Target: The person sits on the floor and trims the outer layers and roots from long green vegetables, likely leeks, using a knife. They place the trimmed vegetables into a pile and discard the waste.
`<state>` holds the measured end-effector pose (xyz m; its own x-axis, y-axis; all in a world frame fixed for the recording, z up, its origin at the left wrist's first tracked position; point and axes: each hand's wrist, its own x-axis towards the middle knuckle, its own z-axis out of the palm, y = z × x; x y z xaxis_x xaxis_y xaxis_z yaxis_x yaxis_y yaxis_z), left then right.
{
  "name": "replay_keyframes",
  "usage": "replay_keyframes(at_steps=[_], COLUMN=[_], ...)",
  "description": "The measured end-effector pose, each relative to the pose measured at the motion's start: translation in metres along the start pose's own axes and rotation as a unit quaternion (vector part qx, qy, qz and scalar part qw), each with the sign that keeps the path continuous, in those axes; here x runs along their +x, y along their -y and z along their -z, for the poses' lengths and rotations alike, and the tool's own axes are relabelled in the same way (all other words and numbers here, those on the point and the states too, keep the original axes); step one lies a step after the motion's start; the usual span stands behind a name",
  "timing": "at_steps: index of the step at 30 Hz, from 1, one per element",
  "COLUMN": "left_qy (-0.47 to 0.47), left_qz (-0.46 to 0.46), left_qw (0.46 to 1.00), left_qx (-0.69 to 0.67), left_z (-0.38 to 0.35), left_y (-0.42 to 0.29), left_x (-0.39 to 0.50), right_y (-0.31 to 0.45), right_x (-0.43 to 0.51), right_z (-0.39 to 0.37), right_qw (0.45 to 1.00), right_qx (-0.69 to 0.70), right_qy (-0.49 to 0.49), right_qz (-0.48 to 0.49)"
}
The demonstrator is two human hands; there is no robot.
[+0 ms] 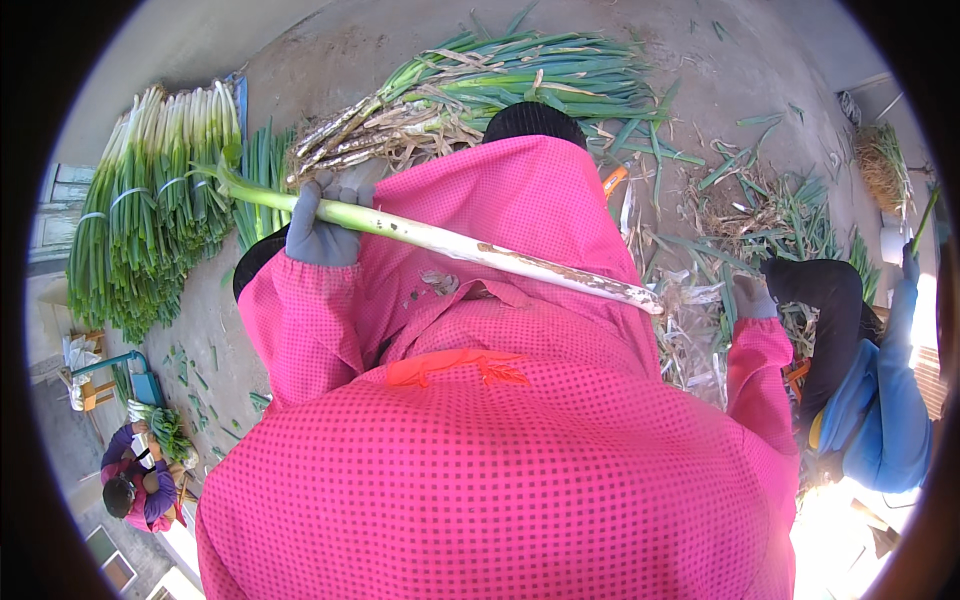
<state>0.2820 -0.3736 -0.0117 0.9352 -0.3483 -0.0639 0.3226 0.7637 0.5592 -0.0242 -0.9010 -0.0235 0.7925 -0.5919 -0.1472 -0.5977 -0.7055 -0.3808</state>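
My left hand (322,225), in a grey glove, grips a long Welsh onion (442,238) near its green end. The onion slants across my lap, its white shank running down to the root end at the right. Brown bits of soil or old skin cling to that shank. Off to the right, my gloved right hand (752,298) is low beside torn leaves and pale papery onion skins (686,296). A strip of green leaf lies right at its fingers; whether it is held cannot be made out. A pink checked smock (487,465) covers my body and knees.
Unpeeled Welsh onions (517,82) lie heaped beyond my knees. Tied bundles of cleaned ones (157,195) stand at the left. An orange-handled tool (615,180) and leaf waste (787,217) are right. One person (139,480) works lower left; another (874,405) sits close right.
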Motion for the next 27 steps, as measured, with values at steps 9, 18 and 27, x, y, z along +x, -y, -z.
replay_keyframes(at_steps=[9, 18, 27], left_qy=[0.171, 0.154, 0.117], left_qz=[0.007, -0.001, 0.0], left_qw=[0.985, 0.988, 0.992], left_qx=[-0.034, -0.032, -0.042], left_z=[-0.035, -0.044, -0.035], left_y=[-0.009, -0.007, -0.007], left_x=[-0.001, -0.005, -0.01], right_y=[0.256, 0.269, 0.279], right_x=[-0.016, -0.017, -0.029], right_z=[-0.038, -0.056, -0.053], right_qw=[0.868, 0.881, 0.917], right_qx=[0.152, 0.034, 0.132], right_qy=[0.1, 0.182, 0.196], right_qz=[0.463, 0.436, 0.32])
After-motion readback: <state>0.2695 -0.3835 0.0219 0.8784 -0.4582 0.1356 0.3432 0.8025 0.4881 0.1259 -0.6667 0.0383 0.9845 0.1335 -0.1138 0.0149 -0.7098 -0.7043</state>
